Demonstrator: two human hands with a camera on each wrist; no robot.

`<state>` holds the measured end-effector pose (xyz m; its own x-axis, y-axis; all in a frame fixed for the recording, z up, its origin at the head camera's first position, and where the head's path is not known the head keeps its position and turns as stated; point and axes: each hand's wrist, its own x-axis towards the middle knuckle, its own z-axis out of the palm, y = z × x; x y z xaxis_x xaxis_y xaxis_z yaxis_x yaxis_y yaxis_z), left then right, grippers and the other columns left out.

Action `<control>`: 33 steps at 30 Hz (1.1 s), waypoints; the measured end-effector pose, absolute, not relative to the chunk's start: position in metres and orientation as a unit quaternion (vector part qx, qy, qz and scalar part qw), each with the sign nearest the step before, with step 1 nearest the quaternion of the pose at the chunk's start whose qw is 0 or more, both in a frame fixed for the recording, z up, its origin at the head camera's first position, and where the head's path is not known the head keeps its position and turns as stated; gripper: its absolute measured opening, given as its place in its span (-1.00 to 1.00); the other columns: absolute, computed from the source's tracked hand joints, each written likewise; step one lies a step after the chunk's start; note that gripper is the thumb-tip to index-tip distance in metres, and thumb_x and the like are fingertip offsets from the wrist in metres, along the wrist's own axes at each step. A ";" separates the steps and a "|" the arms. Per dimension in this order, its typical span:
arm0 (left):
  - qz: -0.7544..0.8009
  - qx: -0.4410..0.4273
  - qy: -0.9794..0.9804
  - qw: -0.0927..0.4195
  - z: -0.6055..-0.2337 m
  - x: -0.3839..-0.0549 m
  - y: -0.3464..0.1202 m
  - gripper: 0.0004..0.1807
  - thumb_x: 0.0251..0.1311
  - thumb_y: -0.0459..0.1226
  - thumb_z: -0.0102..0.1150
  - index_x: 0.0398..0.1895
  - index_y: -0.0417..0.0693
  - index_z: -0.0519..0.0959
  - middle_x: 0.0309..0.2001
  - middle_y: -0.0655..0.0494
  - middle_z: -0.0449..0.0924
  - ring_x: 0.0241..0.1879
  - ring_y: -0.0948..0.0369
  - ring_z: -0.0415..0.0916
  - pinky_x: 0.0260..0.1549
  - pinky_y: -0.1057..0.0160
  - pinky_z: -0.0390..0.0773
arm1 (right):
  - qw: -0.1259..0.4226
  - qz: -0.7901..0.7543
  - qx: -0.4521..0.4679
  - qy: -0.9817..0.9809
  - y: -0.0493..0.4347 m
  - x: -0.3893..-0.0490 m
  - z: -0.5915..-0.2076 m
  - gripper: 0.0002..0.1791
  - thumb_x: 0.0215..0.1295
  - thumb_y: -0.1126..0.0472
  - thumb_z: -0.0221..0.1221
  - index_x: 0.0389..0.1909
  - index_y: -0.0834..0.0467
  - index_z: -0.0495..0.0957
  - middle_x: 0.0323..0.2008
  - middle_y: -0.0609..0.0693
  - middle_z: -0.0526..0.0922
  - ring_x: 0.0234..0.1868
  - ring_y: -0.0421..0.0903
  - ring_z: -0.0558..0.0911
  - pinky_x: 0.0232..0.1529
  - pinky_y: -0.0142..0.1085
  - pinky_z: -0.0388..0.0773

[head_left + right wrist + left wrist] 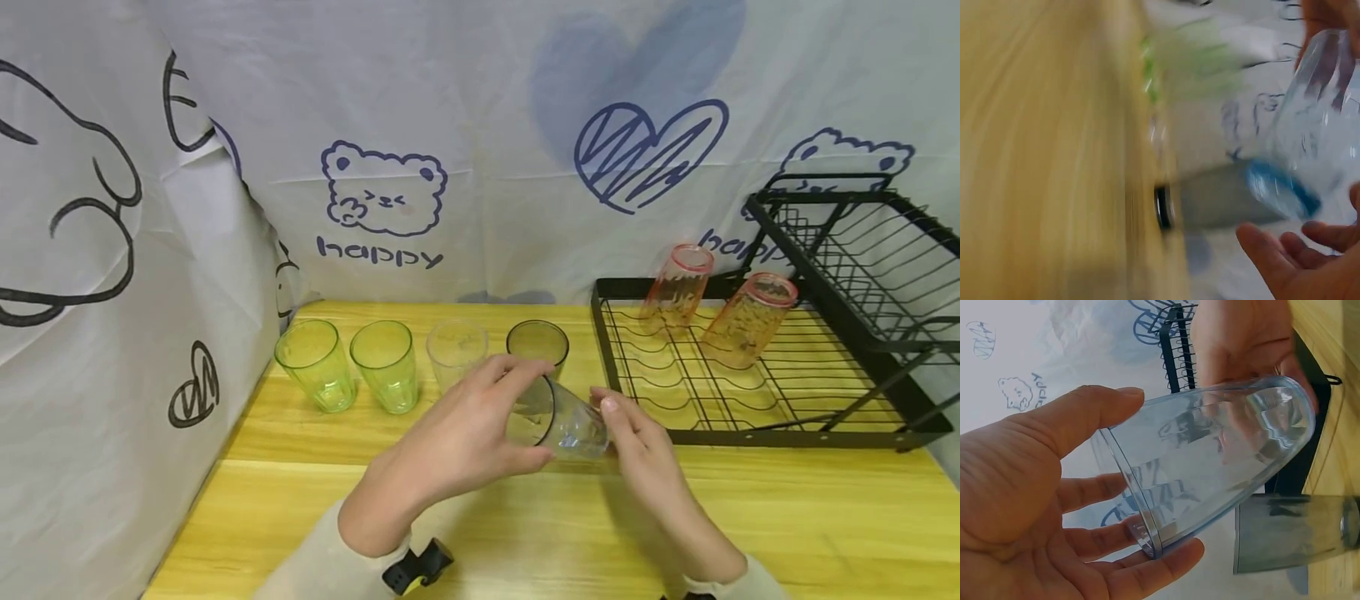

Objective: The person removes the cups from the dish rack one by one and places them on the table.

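My left hand point(457, 433) grips a clear, bluish drinking glass point(1210, 462) round its rim, thumb on one side and fingers on the other. The glass lies tipped over in the air above the table, its base pointing right. At that base is my right hand point(645, 458), its fingers loosely extended and fingertips right by the glass; in the right wrist view its thumb and fingers point(1266, 250) are spread apart. Just behind the held glass a grey glass point(537, 337) stands upright, beside a clear glass point(456, 354) partly hidden by my left hand.
Two green glasses point(315, 367) stand upright at the left of the row. On the right sits a black wire dish rack point(787, 437) with an upper tier; two pinkish-orange glasses point(750, 321) are upside down in it. A printed white cloth point(495, 125) hangs behind the wooden table point(300, 517).
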<state>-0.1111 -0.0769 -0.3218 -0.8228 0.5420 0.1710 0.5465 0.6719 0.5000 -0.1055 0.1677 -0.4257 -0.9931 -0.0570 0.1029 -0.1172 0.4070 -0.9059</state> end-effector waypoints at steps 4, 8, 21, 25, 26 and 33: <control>-0.250 -0.298 -0.921 0.000 -0.322 -0.105 -0.091 -0.05 0.08 0.06 0.60 0.55 0.16 0.39 0.35 0.03 0.50 0.26 0.04 0.53 0.24 0.00 0.61 | 0.214 0.324 0.147 -0.910 0.179 -0.110 -0.438 -0.55 0.55 0.22 0.20 0.37 0.29 0.53 0.18 0.28 0.62 0.05 0.19 0.68 -0.04 0.06 0.70; -0.223 -0.282 -0.933 -0.012 -0.322 -0.099 -0.109 -0.05 0.09 0.06 0.59 0.56 0.14 0.38 0.38 -0.03 0.48 0.25 -0.02 0.54 0.21 -0.05 0.63 | 0.275 0.225 0.187 -0.916 0.195 -0.117 -0.449 -0.52 0.46 0.29 0.26 0.33 0.37 0.53 0.19 0.36 0.58 0.20 0.34 0.56 0.13 0.27 0.57; -0.148 -0.208 -0.966 -0.050 -0.319 -0.096 -0.176 -0.05 0.03 0.02 0.61 0.50 -0.03 0.42 0.25 -0.07 0.59 0.15 -0.10 0.61 0.15 -0.21 0.63 | 0.118 0.109 0.135 -0.978 0.208 -0.120 -0.461 -0.37 0.63 0.07 0.07 0.58 0.26 0.28 0.50 0.35 0.37 0.46 0.41 0.38 0.44 0.39 0.27; -0.116 -0.165 -0.977 -0.073 -0.319 -0.100 -0.205 -0.03 -0.01 0.03 0.62 0.47 -0.08 0.43 0.26 -0.16 0.58 0.15 -0.19 0.60 0.10 -0.29 0.62 | 0.113 0.083 0.136 -0.981 0.207 -0.121 -0.467 -0.29 0.59 0.03 0.13 0.61 0.24 0.23 0.52 0.30 0.37 0.49 0.36 0.37 0.45 0.40 0.25; -0.109 -0.153 -0.979 -0.079 -0.319 -0.101 -0.212 -0.03 -0.02 0.03 0.62 0.47 -0.09 0.43 0.25 -0.19 0.57 0.13 -0.21 0.60 0.07 -0.29 0.62 | 0.116 0.078 0.138 -0.981 0.207 -0.120 -0.469 -0.27 0.58 0.02 0.14 0.61 0.25 0.22 0.52 0.29 0.38 0.48 0.36 0.38 0.45 0.39 0.26; -0.091 -0.080 -0.987 -0.104 -0.326 -0.106 -0.264 0.00 -0.04 0.03 0.62 0.44 -0.20 0.39 0.23 -0.47 0.49 0.04 -0.41 0.57 -0.10 -0.39 0.60 | 0.142 0.065 0.147 -0.977 0.206 -0.120 -0.475 -0.21 0.52 0.02 0.21 0.61 0.29 0.20 0.50 0.28 0.41 0.43 0.36 0.45 0.41 0.37 0.33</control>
